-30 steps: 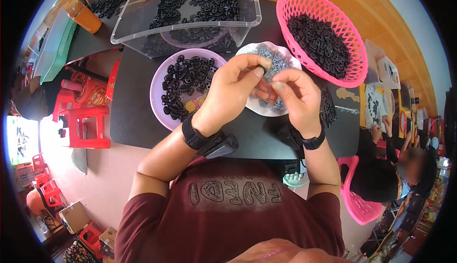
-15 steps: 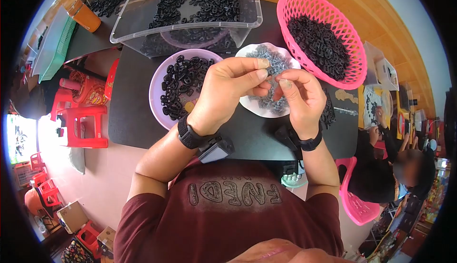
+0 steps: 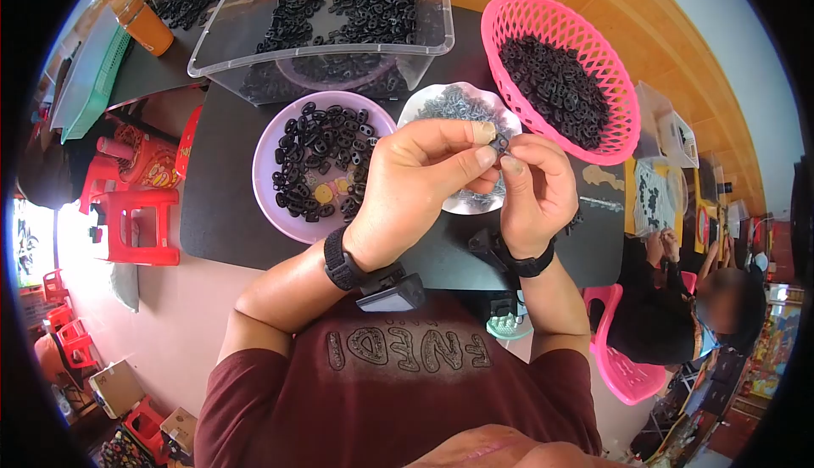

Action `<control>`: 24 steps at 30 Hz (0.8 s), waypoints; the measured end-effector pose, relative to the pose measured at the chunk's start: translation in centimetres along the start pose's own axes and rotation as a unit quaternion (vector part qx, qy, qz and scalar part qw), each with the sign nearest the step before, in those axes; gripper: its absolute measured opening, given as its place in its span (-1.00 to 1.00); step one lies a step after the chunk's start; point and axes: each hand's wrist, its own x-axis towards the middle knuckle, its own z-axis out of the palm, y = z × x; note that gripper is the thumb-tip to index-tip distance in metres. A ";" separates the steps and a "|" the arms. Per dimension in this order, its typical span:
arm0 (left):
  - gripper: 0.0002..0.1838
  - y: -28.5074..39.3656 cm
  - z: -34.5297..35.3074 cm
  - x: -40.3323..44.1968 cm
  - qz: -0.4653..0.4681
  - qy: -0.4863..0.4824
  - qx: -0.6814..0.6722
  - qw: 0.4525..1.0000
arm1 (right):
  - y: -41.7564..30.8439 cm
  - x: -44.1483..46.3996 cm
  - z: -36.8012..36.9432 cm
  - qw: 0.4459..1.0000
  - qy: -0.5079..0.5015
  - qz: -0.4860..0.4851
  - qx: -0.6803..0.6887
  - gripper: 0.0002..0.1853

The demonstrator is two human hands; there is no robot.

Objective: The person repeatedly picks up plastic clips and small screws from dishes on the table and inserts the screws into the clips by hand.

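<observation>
My left hand (image 3: 415,175) pinches a small black plastic piece with holes (image 3: 500,142) between thumb and forefinger. The thumb and fingers of my right hand (image 3: 543,192) are closed at the other side of this piece; whether they hold a second tiny part is hidden. Below my hands stands a white wavy-edged bowl (image 3: 414,113) of small grey pieces (image 3: 462,105), too fine to make out singly. To the left, a lilac basin (image 3: 264,188) holds many loose black pieces (image 3: 318,142) with two holes each.
A clear plastic bin (image 3: 318,57) of black pieces stands at the back of the dark table (image 3: 220,214). At right leans a pink lattice basket (image 3: 632,120) full of black pieces. Red stools (image 3: 144,226) are at left; another person (image 3: 657,320) sits at far right beside a pink chair (image 3: 606,349).
My right fingers have moved in against the black piece, and both hands sit slightly lower. The whole view has shifted a little, with the table things now farther left.
</observation>
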 end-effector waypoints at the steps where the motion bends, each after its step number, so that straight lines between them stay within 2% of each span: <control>1: -0.80 0.0 0.2 -0.1 0.004 0.009 -0.008 1.000 | -0.1 0.0 0.0 1.000 0.001 -0.017 -0.014 -0.85; 8: -0.82 -0.5 0.7 0.0 0.045 0.009 0.008 0.999 | -0.4 0.2 -0.3 0.997 0.001 -0.046 -0.068 -0.85; 13: -0.83 -0.4 0.7 0.0 0.067 0.003 0.044 0.997 | -0.5 0.1 0.0 0.999 0.019 -0.017 -0.024 -0.86; 17: -0.79 -0.8 0.4 0.0 0.081 0.000 0.092 0.992 | -0.2 -0.1 0.0 0.999 0.014 -0.026 -0.039 -0.86; 19: -0.80 -1.0 0.5 0.0 0.082 0.001 0.090 0.993 | -0.2 -0.4 0.2 1.000 0.028 0.001 -0.011 -0.86; 23: -0.80 -0.9 0.1 0.3 0.073 -0.005 0.078 0.994 | 0.3 -0.5 -0.1 1.000 0.017 -0.005 -0.021 -0.84; 24: -0.80 -0.8 0.0 0.4 0.073 -0.005 0.078 0.994 | 0.3 -0.5 -0.1 0.999 -0.002 0.013 0.033 -0.83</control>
